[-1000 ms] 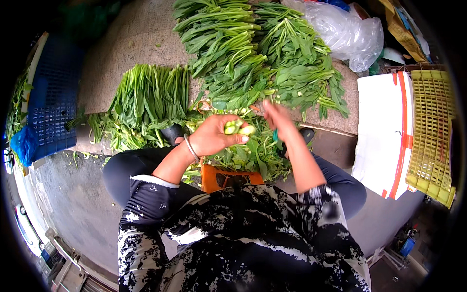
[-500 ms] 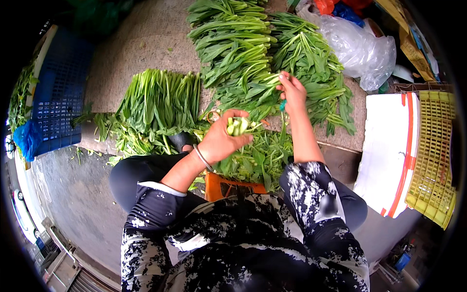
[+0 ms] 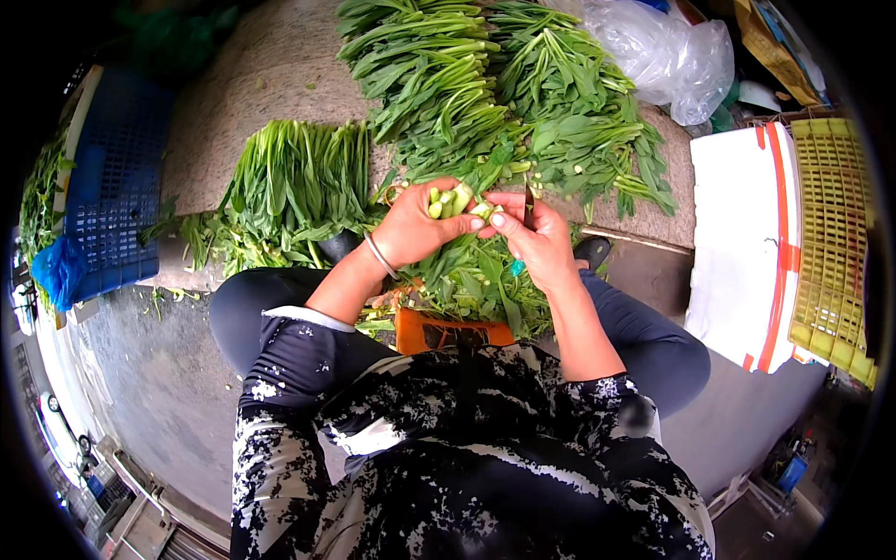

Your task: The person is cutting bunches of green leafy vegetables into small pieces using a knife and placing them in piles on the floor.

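Note:
My left hand (image 3: 408, 231) is closed round a small bunch of leafy green stalks (image 3: 452, 201), their pale cut ends showing above the thumb. Close against it on the right, my right hand (image 3: 545, 245) pinches at the end of a stalk. A small knife (image 3: 529, 206) is held in that right hand, its dark blade pointing up past the fingers. Something teal (image 3: 517, 268) shows below the right palm; whether it is the knife's handle I cannot tell. Loose leaves and trimmings (image 3: 485, 280) lie heaped beneath both hands.
Ahead are stacked rows of leafy greens (image 3: 434, 84), with another pile (image 3: 579, 121) to their right. A neat bundle (image 3: 303, 177) lies at left. A blue crate (image 3: 117, 177) flanks the left; a white foam box (image 3: 737, 243) and a yellow crate (image 3: 833, 252) flank the right.
My right hand has come back from the far rows of greens, down and toward my left hand, and now meets the bunch. The knife blade has come into view.

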Available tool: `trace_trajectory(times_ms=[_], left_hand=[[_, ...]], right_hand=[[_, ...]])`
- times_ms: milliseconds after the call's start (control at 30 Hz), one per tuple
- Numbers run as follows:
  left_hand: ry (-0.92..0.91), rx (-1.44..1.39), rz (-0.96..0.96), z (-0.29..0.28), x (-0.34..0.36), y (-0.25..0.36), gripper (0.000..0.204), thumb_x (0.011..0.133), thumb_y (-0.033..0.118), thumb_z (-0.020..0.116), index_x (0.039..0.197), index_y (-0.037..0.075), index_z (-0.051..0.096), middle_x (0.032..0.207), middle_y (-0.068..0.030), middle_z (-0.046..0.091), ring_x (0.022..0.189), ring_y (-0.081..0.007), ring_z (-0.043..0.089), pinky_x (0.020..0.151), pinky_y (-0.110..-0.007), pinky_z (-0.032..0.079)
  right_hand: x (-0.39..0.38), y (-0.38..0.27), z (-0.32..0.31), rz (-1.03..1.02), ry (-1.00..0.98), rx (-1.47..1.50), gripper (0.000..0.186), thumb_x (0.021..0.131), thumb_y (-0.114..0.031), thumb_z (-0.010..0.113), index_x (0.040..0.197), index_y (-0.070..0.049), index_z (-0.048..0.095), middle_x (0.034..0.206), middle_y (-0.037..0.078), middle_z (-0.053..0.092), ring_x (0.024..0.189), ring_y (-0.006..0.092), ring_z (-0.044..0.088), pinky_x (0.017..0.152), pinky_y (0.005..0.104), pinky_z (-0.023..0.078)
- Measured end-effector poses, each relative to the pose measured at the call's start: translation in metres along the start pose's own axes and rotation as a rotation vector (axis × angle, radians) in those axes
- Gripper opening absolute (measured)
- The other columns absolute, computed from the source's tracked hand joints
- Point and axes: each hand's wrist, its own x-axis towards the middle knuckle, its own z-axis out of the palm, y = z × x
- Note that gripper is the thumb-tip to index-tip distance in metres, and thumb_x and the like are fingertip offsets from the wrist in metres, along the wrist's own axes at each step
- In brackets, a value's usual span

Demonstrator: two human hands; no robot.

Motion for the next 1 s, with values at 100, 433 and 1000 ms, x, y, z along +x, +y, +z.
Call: trace_trajectory(times_ms=[100, 433, 1000], left_hand=[[-0.049, -0.098, -0.032, 0.002, -0.003, 0.001, 0.015, 0.077, 0.007, 0.066, 0.088, 0.004, 0.056, 0.079, 0.0028, 0.058, 0.074, -0.0039, 0.052, 0.067, -0.02, 0.044], [-0.05, -0.23, -0.136, 0.0, -0.007, -0.003, 0.019, 0.074, 0.002, 0.066, 0.089, 0.003, 0.055, 0.082, -0.0018, 0.06, 0.076, -0.0111, 0.058, 0.068, -0.024, 0.047], [-0.068, -0.22, -0.239, 0.004, -0.01, -0.006, 0.022, 0.073, 0.001, 0.068, 0.093, 0.003, 0.058, 0.085, -0.0025, 0.061, 0.079, -0.011, 0.058, 0.072, -0.024, 0.047]], right_hand=[[-0.008, 0.003, 0.002, -0.01, 0.048, -0.029, 0.023, 0.082, -0.009, 0.061, 0.103, -0.001, 0.059, 0.083, 0.004, 0.062, 0.069, 0.0081, 0.061, 0.042, 0.0169, 0.029], [-0.025, 0.009, 0.006, 0.067, -0.033, 0.087, 0.04, 0.086, -0.023, 0.056, 0.119, -0.001, 0.05, 0.075, -0.002, 0.053, 0.067, 0.0053, 0.045, 0.059, 0.0183, 0.037], [-0.03, 0.032, 0.002, 0.135, -0.012, 0.268, 0.04, 0.088, -0.018, 0.052, 0.125, -0.003, 0.045, 0.062, -0.008, 0.036, 0.053, 0.0017, 0.032, 0.045, 0.0158, 0.024]])
